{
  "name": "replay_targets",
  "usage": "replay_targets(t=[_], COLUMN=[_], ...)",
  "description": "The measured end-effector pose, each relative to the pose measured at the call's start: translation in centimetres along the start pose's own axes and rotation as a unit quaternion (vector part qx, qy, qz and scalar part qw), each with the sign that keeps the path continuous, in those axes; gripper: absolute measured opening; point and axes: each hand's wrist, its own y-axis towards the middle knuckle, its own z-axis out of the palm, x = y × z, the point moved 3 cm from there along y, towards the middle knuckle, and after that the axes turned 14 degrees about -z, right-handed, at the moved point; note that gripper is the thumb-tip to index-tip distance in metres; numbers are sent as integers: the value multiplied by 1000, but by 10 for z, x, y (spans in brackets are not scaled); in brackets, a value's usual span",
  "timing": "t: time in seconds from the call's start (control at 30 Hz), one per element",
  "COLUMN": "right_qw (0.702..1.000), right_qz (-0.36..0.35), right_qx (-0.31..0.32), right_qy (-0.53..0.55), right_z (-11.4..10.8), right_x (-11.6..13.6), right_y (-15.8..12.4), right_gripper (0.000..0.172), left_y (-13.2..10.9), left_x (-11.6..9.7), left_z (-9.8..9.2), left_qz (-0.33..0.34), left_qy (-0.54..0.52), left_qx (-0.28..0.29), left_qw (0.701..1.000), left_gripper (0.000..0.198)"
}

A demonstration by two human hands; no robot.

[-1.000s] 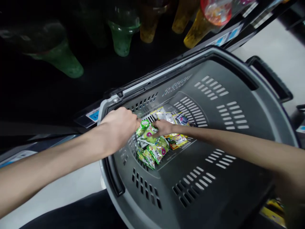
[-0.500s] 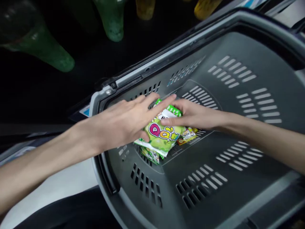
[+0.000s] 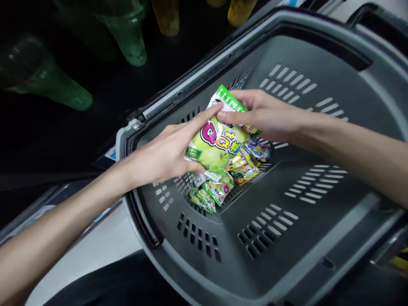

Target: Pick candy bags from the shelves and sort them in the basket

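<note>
A green and white candy packet [image 3: 219, 138] with "QQ" lettering is held up over the inside of a grey basket [image 3: 270, 263]. My left hand [image 3: 172, 148] grips its left side, thumb below and fingers along the upper edge. At the packet's top right, my right hand [image 3: 261, 112] pinches the green-striped end with the thumb on the front. Beneath it on the basket's bottom lie small green packets [image 3: 218, 189], a yellow packet [image 3: 244, 170] and a purple packet [image 3: 259, 149].
Green-tinted bottles [image 3: 132, 42] and amber ones [image 3: 167, 17] stand in the dark area beyond the basket's rim. A pale floor [image 3: 105, 242] shows at the lower left, beside dark clothing.
Both hands have lifted the green packet upward from the basket's bottom. More of the small packets beneath now show, including the purple one. The view has shifted slightly.
</note>
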Motion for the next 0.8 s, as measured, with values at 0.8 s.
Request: replay_targets(t=[0.8], right_qw=[997], right_qz=[-22], right_qx=[8], right_qy=[-78], right_z=[-9], right_x=[-4], right_y=[-5], right_gripper=[39], left_y=[5], left_x=[-3], left_z=[3], left_qz=[-29], left_qy=[19], left_qx=[53], left_qw=[998], left_gripper=[95])
